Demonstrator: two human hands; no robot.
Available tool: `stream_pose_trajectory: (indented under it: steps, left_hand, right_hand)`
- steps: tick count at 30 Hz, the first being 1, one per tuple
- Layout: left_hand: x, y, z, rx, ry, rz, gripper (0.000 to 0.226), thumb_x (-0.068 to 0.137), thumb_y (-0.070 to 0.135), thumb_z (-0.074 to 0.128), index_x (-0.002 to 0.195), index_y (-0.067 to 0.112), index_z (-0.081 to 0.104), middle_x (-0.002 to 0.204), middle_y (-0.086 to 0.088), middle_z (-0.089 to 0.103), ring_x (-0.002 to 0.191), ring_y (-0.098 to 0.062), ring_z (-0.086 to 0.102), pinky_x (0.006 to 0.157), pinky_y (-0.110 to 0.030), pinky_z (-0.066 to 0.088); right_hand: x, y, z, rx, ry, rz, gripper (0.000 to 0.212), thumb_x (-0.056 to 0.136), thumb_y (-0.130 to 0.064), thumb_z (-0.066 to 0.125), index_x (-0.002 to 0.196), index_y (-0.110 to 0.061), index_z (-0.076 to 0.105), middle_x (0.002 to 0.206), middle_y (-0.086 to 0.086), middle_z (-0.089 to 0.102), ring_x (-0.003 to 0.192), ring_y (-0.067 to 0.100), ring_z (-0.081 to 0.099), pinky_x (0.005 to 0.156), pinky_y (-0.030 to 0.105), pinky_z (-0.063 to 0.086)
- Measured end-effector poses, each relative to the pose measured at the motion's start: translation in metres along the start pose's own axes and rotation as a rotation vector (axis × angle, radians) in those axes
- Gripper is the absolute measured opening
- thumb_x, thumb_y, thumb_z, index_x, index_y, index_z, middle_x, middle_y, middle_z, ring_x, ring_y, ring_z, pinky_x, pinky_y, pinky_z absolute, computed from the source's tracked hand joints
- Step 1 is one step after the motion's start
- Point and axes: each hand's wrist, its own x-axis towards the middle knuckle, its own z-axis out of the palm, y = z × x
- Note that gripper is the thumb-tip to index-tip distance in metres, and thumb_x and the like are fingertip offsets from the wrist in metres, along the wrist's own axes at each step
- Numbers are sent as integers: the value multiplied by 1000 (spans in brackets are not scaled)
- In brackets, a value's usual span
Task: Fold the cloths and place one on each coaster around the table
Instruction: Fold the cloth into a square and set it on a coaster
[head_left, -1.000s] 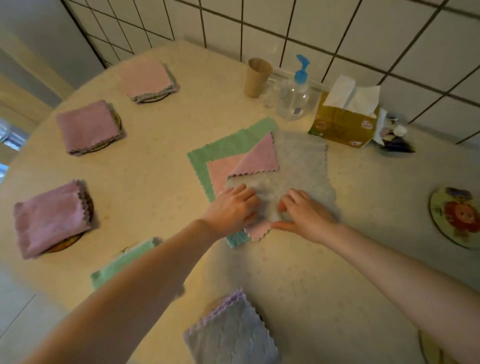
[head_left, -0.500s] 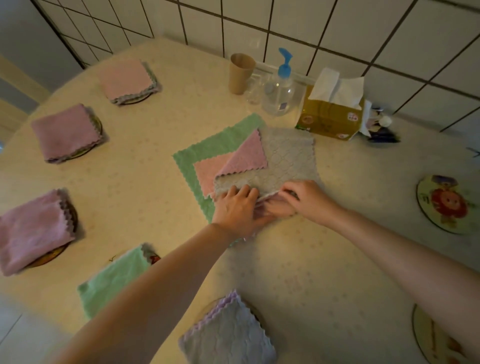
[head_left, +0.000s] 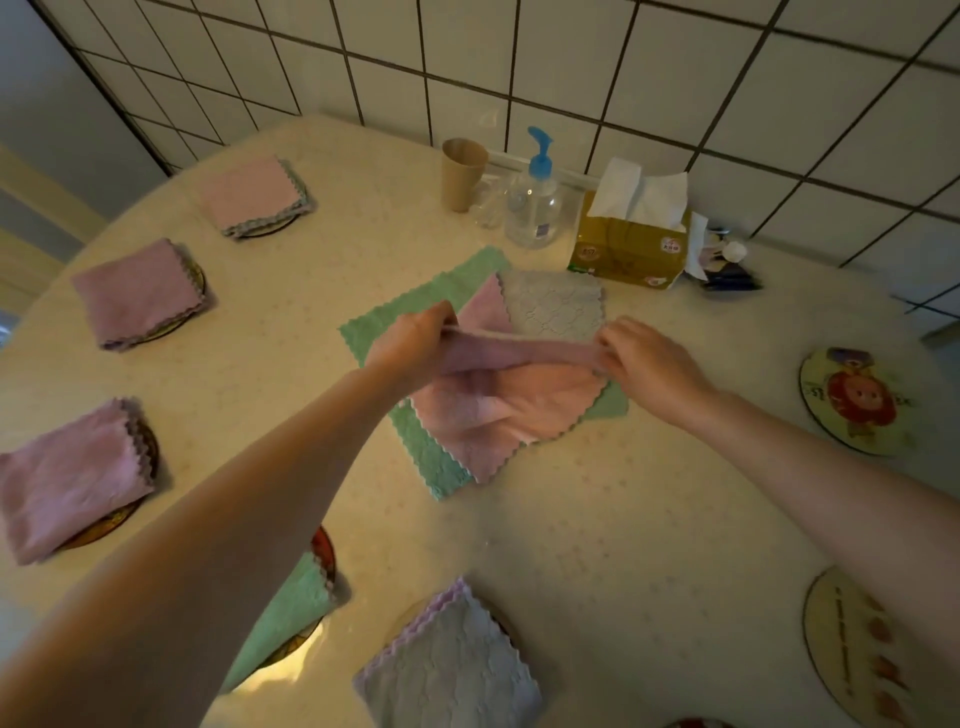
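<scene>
Head view: left hand (head_left: 415, 340) and right hand (head_left: 647, 358) both pinching pink cloth (head_left: 498, 405) (edge lifted). Green cloth (head_left: 421, 452) underneath, on table (head_left: 623, 519).

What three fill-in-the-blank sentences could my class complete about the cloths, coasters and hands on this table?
1. Both hands, left hand and right hand, lift the edge of a ____ cloth.
2. That cloth lies on a flat ____ cloth.
3. The lion coaster on the right is ____.

Missing words: pink; green; bare
</scene>
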Motion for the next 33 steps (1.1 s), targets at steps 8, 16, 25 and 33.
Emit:
stream_pose_trajectory:
  steps: [8,16,25,33]
  left_hand:
    - [-20,85,-70,-458,638,123,18,85,3,47,101,5,55,87,-2,54,77,-13,45,62,-23,30]
    - [-144,116,9,-252,556,190,24,85,6,53,108,10,59,94,-5,64,84,-19,57,68,-27,41]
    - [-323,131,183,-67,45,155,31,97,13,49,126,12,61,131,-9,58,127,-24,50,109,-38,38]
    - [-383,139,214,-10,-114,69,35,94,18,53,129,23,59,135,5,56,129,-13,47,108,-22,30]
  right_hand:
    - [-7,-22,-108,447,697,11,15,95,-8,39,100,-12,53,83,-3,56,74,11,52,59,20,34]
    - [-155,25,-89,447,566,-137,16,95,-7,46,108,-10,55,107,3,65,89,1,54,71,3,38]
    - [-349,104,27,219,-51,-97,39,96,1,42,129,-15,56,140,1,49,130,19,46,106,22,31]
    - [-409,136,45,216,-223,-158,29,91,-32,45,110,-22,64,89,-7,70,73,4,65,64,29,57]
